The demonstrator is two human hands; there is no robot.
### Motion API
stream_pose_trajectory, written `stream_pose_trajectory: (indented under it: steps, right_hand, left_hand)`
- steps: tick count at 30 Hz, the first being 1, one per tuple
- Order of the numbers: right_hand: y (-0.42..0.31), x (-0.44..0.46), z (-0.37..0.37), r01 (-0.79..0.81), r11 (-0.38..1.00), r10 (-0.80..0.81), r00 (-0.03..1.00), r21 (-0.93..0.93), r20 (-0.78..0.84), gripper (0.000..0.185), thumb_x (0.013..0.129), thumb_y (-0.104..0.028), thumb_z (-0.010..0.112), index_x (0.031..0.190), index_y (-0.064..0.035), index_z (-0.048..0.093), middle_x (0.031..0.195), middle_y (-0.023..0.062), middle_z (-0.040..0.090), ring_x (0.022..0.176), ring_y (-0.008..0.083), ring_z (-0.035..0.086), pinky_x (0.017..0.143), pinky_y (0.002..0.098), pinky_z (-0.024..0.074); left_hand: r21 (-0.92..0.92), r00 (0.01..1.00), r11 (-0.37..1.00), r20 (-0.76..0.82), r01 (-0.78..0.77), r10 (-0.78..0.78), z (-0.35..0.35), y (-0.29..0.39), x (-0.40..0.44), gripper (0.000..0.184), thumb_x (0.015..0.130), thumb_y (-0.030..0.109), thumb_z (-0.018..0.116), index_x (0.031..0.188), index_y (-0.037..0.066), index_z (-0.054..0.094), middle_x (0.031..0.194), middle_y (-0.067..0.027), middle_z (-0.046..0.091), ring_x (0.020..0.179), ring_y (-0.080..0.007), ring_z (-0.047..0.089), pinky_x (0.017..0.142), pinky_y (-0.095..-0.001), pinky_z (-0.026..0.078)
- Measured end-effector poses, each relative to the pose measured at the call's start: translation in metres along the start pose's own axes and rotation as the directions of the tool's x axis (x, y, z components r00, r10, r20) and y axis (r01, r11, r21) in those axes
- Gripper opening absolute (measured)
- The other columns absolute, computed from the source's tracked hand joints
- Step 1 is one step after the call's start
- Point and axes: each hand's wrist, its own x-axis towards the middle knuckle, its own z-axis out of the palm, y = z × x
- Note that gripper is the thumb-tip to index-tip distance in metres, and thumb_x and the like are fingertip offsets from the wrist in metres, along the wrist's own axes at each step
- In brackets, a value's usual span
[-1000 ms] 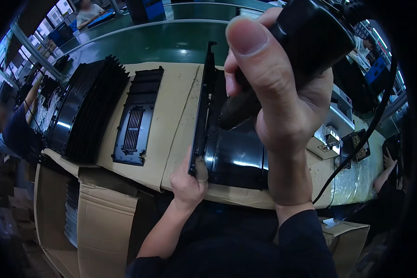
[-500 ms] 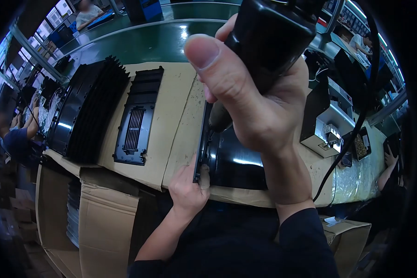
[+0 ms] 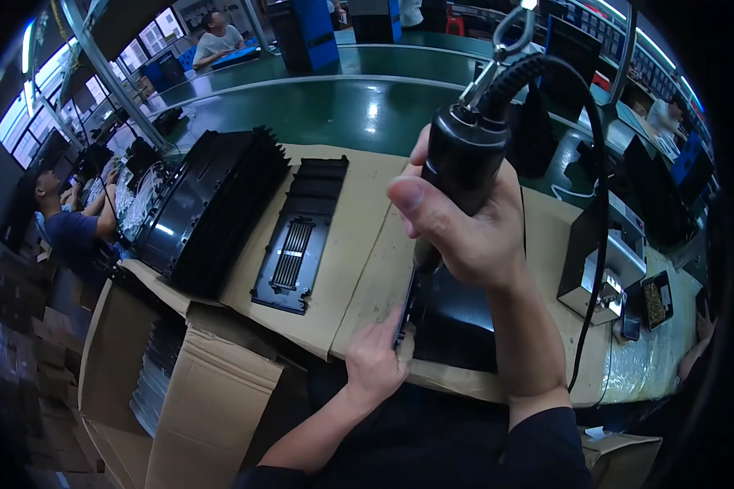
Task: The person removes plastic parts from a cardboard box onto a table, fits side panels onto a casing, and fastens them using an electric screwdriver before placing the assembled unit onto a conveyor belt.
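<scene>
Within the right hand (image 3: 477,236), black corded tool (image 3: 466,151).

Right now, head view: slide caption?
Right hand grips a corded black tool over a black part held by the left hand, at a cardboard-covered bench.

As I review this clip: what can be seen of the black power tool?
The power tool has a glossy black body, apparently plastic, narrowing to a nose. The right hand grips it, thumb outstretched, nose pointing down towards the black panel. A ribbed sleeve leads into a looping black cable; a metal hanger rises from the top. Its tip cannot be made out.
</scene>
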Motion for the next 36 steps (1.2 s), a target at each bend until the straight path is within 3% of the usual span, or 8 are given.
stream_pose_trajectory:
  steps: [13, 19, 21, 24, 28, 29, 34, 36]
  right_hand:
    - [-0.011, 0.002, -0.024, -0.261, 0.963, 0.251, 0.961, 0.075, 0.119, 0.036, 0.093, -0.026, 0.078, 0.108, -0.004, 0.053, 0.078, 0.0044, 0.062, 0.066, 0.0124, 0.062, 0.064, 0.028, 0.0517]
    - [-0.035, -0.002, -0.028, 0.099, 0.991, -0.076, 0.971, 0.09, -0.228, 0.028, 0.098, -0.022, 0.075, 0.112, -0.0046, 0.058, 0.079, 0.0033, 0.065, 0.067, 0.0088, 0.065, 0.059, 0.0219, 0.0517]
    - [-0.061, -0.006, -0.053, 0.274, 0.96, -0.247, 0.927, 0.06, -0.281, 0.03, 0.101, -0.023, 0.07, 0.119, -0.0046, 0.054, 0.084, 0.0072, 0.066, 0.069, 0.0149, 0.067, 0.063, 0.0287, 0.0569]
    - [-0.118, -0.028, -0.107, 0.259, 0.963, -0.267, 0.891, -0.071, -0.366, 0.045, 0.1, -0.042, 0.068, 0.126, -0.01, 0.05, 0.085, 0.0061, 0.065, 0.068, 0.0159, 0.065, 0.065, 0.0294, 0.0569]
    - [-0.174, -0.068, -0.173, 0.172, 0.923, -0.331, 0.81, -0.344, -0.483, 0.049, 0.099, -0.043, 0.069, 0.128, -0.0083, 0.051, 0.091, 0.0075, 0.061, 0.072, 0.0127, 0.061, 0.068, 0.026, 0.0502]
    - [-0.182, -0.077, -0.187, 0.137, 0.876, -0.375, 0.797, -0.463, -0.473, 0.044, 0.1, -0.041, 0.068, 0.125, -0.0076, 0.053, 0.093, 0.0078, 0.062, 0.071, 0.0129, 0.06, 0.069, 0.0258, 0.0484]
    - [-0.196, -0.096, -0.201, 0.078, 0.779, -0.472, 0.727, -0.623, -0.499, 0.033, 0.099, -0.034, 0.071, 0.114, -0.0063, 0.06, 0.088, 0.0072, 0.064, 0.07, 0.0139, 0.061, 0.067, 0.0269, 0.0493]
    - [-0.196, -0.086, -0.192, 0.089, 0.746, -0.525, 0.689, -0.66, -0.5, 0.029, 0.096, -0.029, 0.075, 0.105, -0.003, 0.065, 0.079, 0.0077, 0.066, 0.062, 0.015, 0.062, 0.059, 0.0267, 0.0493]
  left_hand:
    - [0.043, 0.997, 0.999, -0.069, 0.021, -0.018, 0.005, 0.003, 0.0, 0.046, 0.081, 0.009, 0.07, 0.125, -0.006, 0.068, 0.076, -0.0174, 0.065, 0.07, -0.0351, 0.062, 0.068, -0.0438, 0.051]
    - [0.06, 0.999, 0.997, -0.02, 0.051, -0.05, -0.003, -0.008, 0.017, 0.047, 0.086, 0.015, 0.071, 0.128, -0.006, 0.066, 0.076, -0.0163, 0.065, 0.072, -0.0342, 0.062, 0.069, -0.0436, 0.051]
    - [-0.063, 0.974, 0.998, 0.225, -0.017, 0.03, -0.029, -0.01, 0.027, 0.057, 0.091, 0.03, 0.074, 0.133, -0.006, 0.062, 0.097, -0.0202, 0.07, 0.091, -0.0349, 0.066, 0.083, -0.0428, 0.053]
    - [0.118, 0.956, 0.966, 0.213, -0.229, 0.201, -0.08, -0.042, 0.029, 0.081, 0.091, 0.051, 0.073, 0.144, -0.006, 0.051, 0.142, -0.0264, 0.055, 0.133, -0.0424, 0.052, 0.112, -0.0516, 0.043]
    - [0.611, 0.93, 0.79, 0.259, 0.051, -0.26, -0.114, -0.111, 0.004, 0.089, 0.091, 0.059, 0.069, 0.147, -0.006, 0.048, 0.156, -0.0291, 0.04, 0.148, -0.0452, 0.034, 0.122, -0.0565, 0.027]
    - [0.505, 0.931, 0.86, 0.272, 0.075, -0.241, -0.117, -0.127, -0.007, 0.093, 0.088, 0.063, 0.069, 0.147, -0.006, 0.048, 0.158, -0.0298, 0.037, 0.149, -0.0464, 0.032, 0.122, -0.0579, 0.024]
    - [0.525, 0.948, 0.847, 0.303, -0.08, -0.098, -0.126, -0.092, -0.035, 0.086, 0.08, 0.054, 0.08, 0.14, -0.002, 0.054, 0.147, -0.0275, 0.047, 0.139, -0.0447, 0.043, 0.114, -0.0575, 0.034]
    - [0.544, 0.962, 0.821, 0.272, -0.174, 0.024, -0.124, -0.094, -0.048, 0.06, 0.083, 0.028, 0.078, 0.131, -0.002, 0.059, 0.124, -0.023, 0.06, 0.114, -0.0419, 0.056, 0.1, -0.0541, 0.044]
